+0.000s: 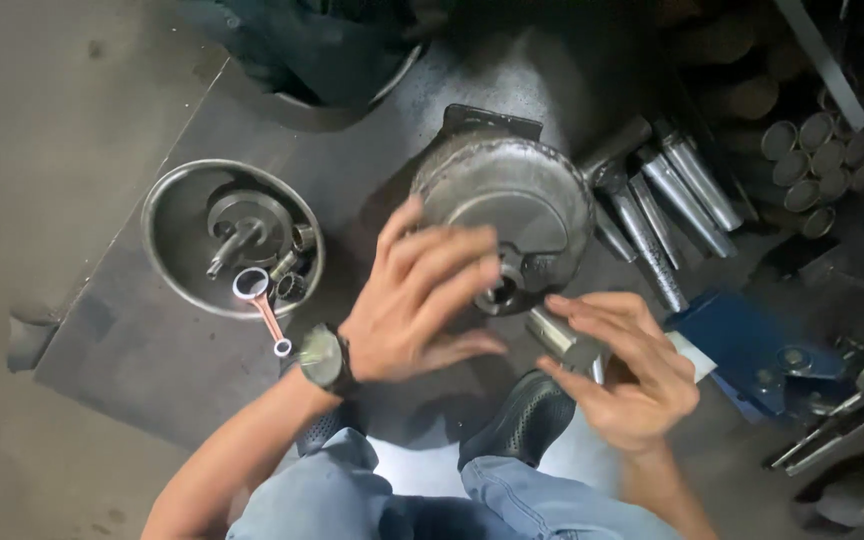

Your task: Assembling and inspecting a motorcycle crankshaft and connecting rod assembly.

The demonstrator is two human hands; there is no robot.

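A round grey metal flywheel-like disc (512,195) lies on a dark steel plate (132,330). My left hand (422,300), with a watch on its wrist, hovers with spread fingers over the disc's near edge and its central hub (505,290). It holds nothing that I can see. My right hand (627,365) grips a short metal cylinder (564,338), whose end points toward the hub. Both hands are motion-blurred.
A round metal pan (162,235) at left holds a crank part, bearings and a connecting rod (262,310). Several steel tubes (667,205) lie right of the disc, with more tube ends (812,150) farther back. A blue object (742,345) and tools sit at right. My shoe (522,415) rests below.
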